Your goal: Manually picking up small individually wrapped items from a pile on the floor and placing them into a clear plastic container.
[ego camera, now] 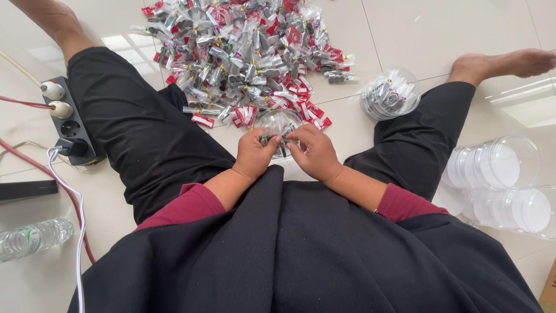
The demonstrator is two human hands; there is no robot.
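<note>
Seated on the pale tiled floor (405, 35), legs spread; before me, a heap of small clear plastic sachets with red label ends and grey contents (249, 55), tied with yellow and green twists; their printing is too small to make out. My left hand (253, 153) and right hand (314, 152) meet at the heap's near edge, knuckles up, fingertips pinched on one small sachet (277, 138), mostly hidden by my fingers, just above a round clear plastic tub (280, 120) partly covered by my hands; a second clear tub holding sachets (391, 94) stands near my right knee; empty clear tubs lying stacked on their sides (501, 182) lie further right, cut off by the frame. At left, a dark power strip with white plugs (68, 119), a red cable (40, 168), a clear water bottle (32, 237).
</note>
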